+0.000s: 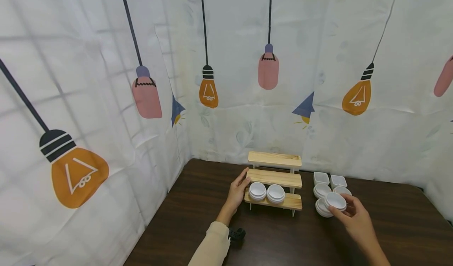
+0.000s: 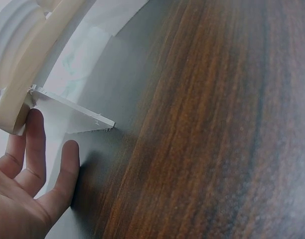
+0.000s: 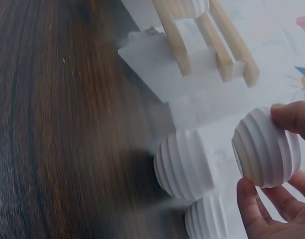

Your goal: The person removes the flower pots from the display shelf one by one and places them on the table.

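My right hand (image 1: 354,217) pinches a small white ribbed bowl (image 1: 335,201) between thumb and fingers, over the group of dishes on the right; in the right wrist view the held bowl (image 3: 266,148) is tilted. Two similar white bowls (image 1: 257,191) stand side by side on the lowest plank of a three-tier wooden display stand (image 1: 293,202). At that stand's left end, my left hand (image 1: 236,195) grips the edge, thumb in front. From the left wrist view, fingers (image 2: 35,132) reach the end of a plank, beside a clear side support (image 2: 75,107).
Several more white ribbed bowls (image 1: 322,190) sit right of the stand, with two square white dishes (image 1: 321,178) behind them. A dark object (image 1: 237,233) shows by the left wrist. The dark wooden table (image 1: 276,242) meets a printed cloth backdrop (image 1: 226,136) behind the stand.
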